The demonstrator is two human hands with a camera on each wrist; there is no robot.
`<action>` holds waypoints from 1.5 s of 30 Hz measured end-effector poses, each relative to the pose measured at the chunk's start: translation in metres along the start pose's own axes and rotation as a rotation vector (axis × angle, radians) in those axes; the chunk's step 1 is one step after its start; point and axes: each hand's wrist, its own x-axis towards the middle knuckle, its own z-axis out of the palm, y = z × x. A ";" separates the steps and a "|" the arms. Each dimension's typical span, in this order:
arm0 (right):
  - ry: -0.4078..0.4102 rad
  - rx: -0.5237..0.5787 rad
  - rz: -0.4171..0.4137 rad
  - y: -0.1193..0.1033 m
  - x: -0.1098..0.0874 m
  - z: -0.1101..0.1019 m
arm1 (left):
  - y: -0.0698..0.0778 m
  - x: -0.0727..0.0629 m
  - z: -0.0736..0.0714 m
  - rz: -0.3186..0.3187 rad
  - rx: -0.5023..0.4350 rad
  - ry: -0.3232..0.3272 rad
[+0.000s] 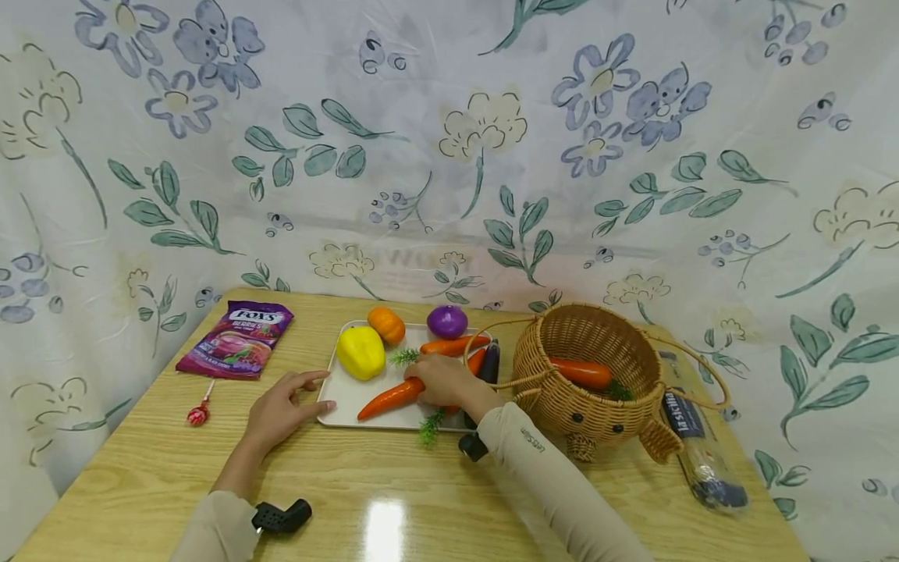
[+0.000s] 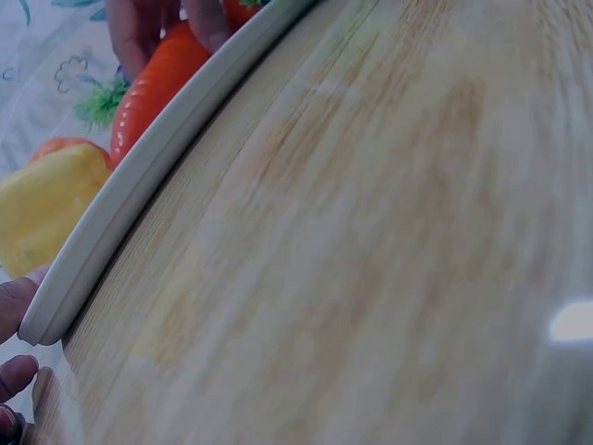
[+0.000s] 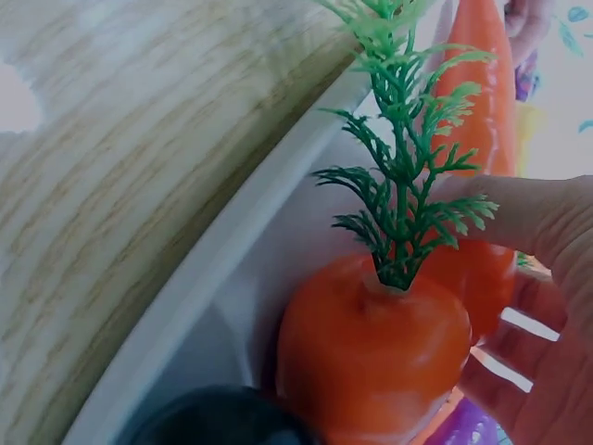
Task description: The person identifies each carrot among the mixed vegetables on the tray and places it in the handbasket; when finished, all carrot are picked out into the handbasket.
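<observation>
My right hand (image 1: pixel 445 380) grips a long orange carrot (image 1: pixel 390 400) on the white tray (image 1: pixel 339 390), thumb and fingers round its thick end. Close beside it lies a second carrot (image 3: pixel 371 343) with green fronds (image 3: pixel 403 176) that hang over the tray's near rim. My left hand (image 1: pixel 281 410) is at the tray's left edge, index finger and thumb spread and their tips at the rim. Also on the tray are a yellow bell pepper (image 1: pixel 360 353), a small orange pumpkin (image 1: pixel 386 325), a purple round vegetable (image 1: pixel 447 321), another carrot (image 1: pixel 449 346) and a dark eggplant (image 1: pixel 490 365).
To the tray's right stands a wicker basket (image 1: pixel 583 421) with handles, one carrot (image 1: pixel 581 373) inside. Behind it lies a clear bag with a dark label (image 1: pixel 705 460). On the left are a purple candy bag (image 1: pixel 239 341) and a red lollipop (image 1: pixel 199 414). Floral cloth hangs behind the wooden table (image 1: pixel 337 484).
</observation>
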 end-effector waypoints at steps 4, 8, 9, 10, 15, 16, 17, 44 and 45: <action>0.023 0.005 -0.020 0.001 -0.002 -0.002 | 0.001 0.000 0.001 0.001 -0.001 -0.001; 0.067 0.026 -0.035 0.001 -0.006 -0.006 | 0.002 0.000 0.001 0.001 0.001 -0.001; 0.078 0.037 -0.036 0.002 -0.007 -0.006 | 0.003 -0.001 0.001 0.002 0.003 0.000; 0.087 0.052 -0.035 0.002 -0.008 -0.007 | 0.003 -0.001 0.001 0.003 0.003 0.000; 0.122 0.164 -0.025 0.002 -0.015 -0.012 | 0.004 -0.002 0.000 0.009 0.005 0.000; 0.127 0.189 -0.023 0.002 -0.017 -0.013 | 0.004 -0.002 0.000 0.009 0.006 0.000; 0.133 0.218 -0.022 0.002 -0.018 -0.014 | 0.004 -0.002 0.000 0.008 0.007 0.000; 0.279 0.564 -0.008 0.021 -0.078 -0.042 | 0.001 0.001 0.000 -0.017 0.004 -0.023; 0.281 0.576 -0.006 0.022 -0.080 -0.043 | 0.002 0.001 0.000 -0.016 0.004 -0.024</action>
